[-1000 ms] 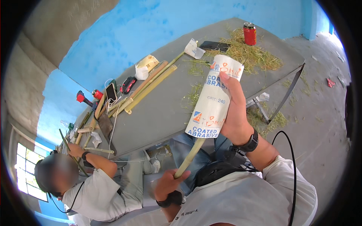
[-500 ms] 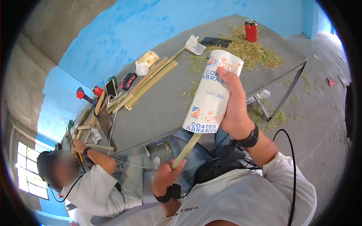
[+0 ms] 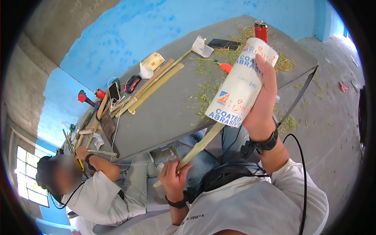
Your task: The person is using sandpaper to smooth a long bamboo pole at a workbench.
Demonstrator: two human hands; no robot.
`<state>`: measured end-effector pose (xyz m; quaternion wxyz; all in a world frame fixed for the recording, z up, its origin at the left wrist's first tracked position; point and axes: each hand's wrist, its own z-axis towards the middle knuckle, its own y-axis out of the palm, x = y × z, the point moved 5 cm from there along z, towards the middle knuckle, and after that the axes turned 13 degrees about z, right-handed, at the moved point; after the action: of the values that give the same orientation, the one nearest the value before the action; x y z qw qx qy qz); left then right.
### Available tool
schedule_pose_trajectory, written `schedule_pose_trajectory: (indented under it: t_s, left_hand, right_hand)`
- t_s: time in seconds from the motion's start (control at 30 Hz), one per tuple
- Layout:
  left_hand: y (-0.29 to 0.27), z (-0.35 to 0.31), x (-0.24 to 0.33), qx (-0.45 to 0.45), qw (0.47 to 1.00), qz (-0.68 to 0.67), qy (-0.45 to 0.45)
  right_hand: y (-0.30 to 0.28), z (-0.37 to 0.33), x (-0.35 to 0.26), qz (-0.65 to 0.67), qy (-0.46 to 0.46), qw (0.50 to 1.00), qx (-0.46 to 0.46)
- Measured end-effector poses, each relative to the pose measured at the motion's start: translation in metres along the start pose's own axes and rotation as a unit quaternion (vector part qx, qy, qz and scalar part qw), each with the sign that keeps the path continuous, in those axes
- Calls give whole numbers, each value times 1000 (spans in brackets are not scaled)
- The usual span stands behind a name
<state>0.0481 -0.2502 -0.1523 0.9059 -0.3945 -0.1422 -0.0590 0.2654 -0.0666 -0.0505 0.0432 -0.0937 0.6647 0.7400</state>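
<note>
My right hand (image 3: 261, 103) is closed around a sheet of sandpaper (image 3: 235, 88), its white printed back facing out. The sheet is curled into a tube around the far part of a pale green bamboo stick (image 3: 200, 146), hiding the stick's upper end. Lower down and to the left, my left hand (image 3: 174, 178) grips the stick near its near end, which pokes out past the fingers. The stick slants up to the right, held above my lap at the table's near edge. The sandpaper's gritty side is out of sight.
On the grey table (image 3: 160, 113) lie bamboo lengths (image 3: 156, 88), a dark phone (image 3: 224, 44), plant shavings (image 3: 203, 94), an orange-red object (image 3: 225, 67) and a red can (image 3: 261, 30). At left a co-worker (image 3: 105, 188) handles sticks beside a dark blade (image 3: 110, 131).
The sandpaper and my right hand have moved up and to the right, baring more of the stick. My left hand has shifted slightly. The orange-red object has come into view.
</note>
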Motion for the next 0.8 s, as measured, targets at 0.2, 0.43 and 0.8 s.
schedule_pose_trajectory:
  t_s: [0.2,0.43,0.8]
  left_hand:
    - [2,3,7,-155,985,-60,-39]
    - [-2,-1,2,-316,914,-224,-120]
    - [1,5,3,-486,811,-295,-136]
  right_hand:
    - [-10,2,14,-8,36,999,12]
    - [-5,7,-5,1,26,999,-37]
    - [-11,-15,12,6,58,998,-26]
